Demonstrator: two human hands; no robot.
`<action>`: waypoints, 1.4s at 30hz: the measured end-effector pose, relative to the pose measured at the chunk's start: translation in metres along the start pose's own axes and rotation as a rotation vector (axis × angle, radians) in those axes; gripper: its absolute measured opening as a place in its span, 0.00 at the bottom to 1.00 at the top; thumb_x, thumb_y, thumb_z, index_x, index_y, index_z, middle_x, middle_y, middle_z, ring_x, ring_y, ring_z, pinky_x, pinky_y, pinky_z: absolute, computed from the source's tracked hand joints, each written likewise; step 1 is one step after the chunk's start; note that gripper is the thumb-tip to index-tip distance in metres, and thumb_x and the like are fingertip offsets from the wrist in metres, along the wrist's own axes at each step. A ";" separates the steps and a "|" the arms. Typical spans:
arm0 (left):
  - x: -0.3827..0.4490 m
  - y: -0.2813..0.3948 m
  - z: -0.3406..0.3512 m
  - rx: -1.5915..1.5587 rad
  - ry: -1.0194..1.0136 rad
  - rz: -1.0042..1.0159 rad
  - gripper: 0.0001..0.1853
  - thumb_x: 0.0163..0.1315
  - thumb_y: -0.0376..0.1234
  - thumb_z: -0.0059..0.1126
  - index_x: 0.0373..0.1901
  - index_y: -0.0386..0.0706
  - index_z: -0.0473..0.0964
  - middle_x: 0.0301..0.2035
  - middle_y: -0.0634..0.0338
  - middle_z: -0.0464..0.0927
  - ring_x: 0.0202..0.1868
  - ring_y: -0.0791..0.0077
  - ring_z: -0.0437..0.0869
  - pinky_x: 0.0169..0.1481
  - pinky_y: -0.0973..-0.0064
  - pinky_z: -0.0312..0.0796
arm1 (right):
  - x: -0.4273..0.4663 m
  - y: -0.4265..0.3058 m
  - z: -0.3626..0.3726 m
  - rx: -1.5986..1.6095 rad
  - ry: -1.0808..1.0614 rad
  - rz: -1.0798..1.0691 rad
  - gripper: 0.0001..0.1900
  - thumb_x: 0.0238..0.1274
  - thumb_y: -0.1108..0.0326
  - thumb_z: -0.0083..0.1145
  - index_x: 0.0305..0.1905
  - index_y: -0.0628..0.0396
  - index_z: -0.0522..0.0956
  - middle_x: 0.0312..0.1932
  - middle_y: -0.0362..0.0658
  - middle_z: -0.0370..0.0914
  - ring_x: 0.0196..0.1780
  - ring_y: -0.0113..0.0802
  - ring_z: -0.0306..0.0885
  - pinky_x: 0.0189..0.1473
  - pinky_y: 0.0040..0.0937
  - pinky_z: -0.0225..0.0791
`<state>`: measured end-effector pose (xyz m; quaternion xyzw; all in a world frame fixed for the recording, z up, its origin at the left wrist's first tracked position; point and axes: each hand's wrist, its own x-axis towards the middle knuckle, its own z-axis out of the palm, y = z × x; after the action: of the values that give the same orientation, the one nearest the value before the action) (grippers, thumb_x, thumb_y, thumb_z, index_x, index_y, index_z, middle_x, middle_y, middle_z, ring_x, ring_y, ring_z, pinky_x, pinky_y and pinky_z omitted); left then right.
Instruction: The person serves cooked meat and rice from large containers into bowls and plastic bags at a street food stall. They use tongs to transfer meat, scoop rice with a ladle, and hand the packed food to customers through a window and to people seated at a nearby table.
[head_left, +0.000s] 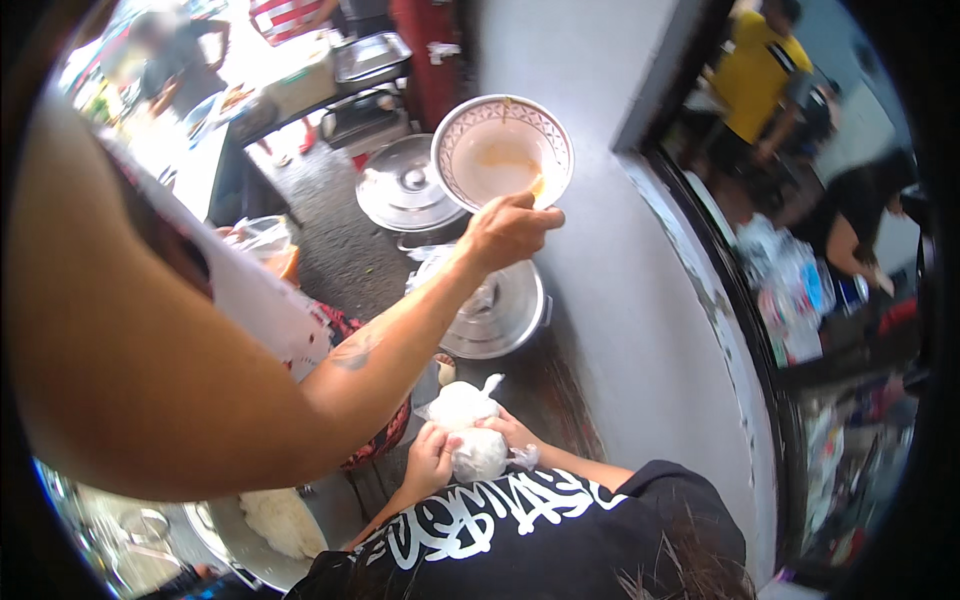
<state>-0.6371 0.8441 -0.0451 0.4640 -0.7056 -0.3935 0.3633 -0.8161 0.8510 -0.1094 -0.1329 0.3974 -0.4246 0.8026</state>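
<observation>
Two knotted clear plastic bags, packed with something white that looks like rice, are held together in front of my black shirt. The upper bag has a twisted tail pointing up; the lower bag has its knot on the right. My left hand grips them from the left, thumb against the lower bag. From the right, my right hand holds them, its fingers partly hidden between the bags. A co-worker's arm reaches across above, its hand gripping the rim of a patterned bowl with orange-brown residue inside.
Two lidded metal pots stand by the grey wall. At lower left is a large pot of cooked rice. The co-worker's other side shows a plastic bag with orange contents. Beyond the window frame are other people.
</observation>
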 end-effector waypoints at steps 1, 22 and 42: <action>0.002 -0.001 0.000 0.006 -0.062 0.018 0.07 0.61 0.30 0.52 0.27 0.34 0.72 0.28 0.49 0.71 0.29 0.55 0.75 0.34 0.66 0.68 | -0.006 0.004 -0.001 -0.007 0.064 -0.032 0.18 0.59 0.69 0.52 0.55 0.56 0.69 0.45 0.42 0.74 0.48 0.29 0.74 0.50 0.27 0.68; -0.055 -0.057 0.008 -0.532 -0.553 -0.112 0.56 0.47 0.46 0.70 0.65 0.36 0.37 0.58 0.45 0.56 0.61 0.61 0.59 0.66 0.64 0.52 | -0.064 0.086 0.047 0.096 0.568 -0.564 0.22 0.56 0.66 0.54 0.56 0.59 0.67 0.48 0.46 0.72 0.48 0.33 0.73 0.50 0.30 0.69; -0.075 -0.071 -0.063 -0.617 -0.376 -0.047 0.46 0.44 0.37 0.67 0.62 0.37 0.49 0.57 0.51 0.58 0.57 0.66 0.61 0.62 0.69 0.57 | -0.018 0.095 0.082 -0.673 0.037 -0.261 0.25 0.60 0.63 0.54 0.59 0.61 0.62 0.51 0.47 0.70 0.55 0.34 0.68 0.58 0.30 0.60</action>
<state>-0.5326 0.8820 -0.0927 0.2681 -0.5972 -0.6746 0.3411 -0.7056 0.9124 -0.0996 -0.4315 0.5090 -0.3710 0.6458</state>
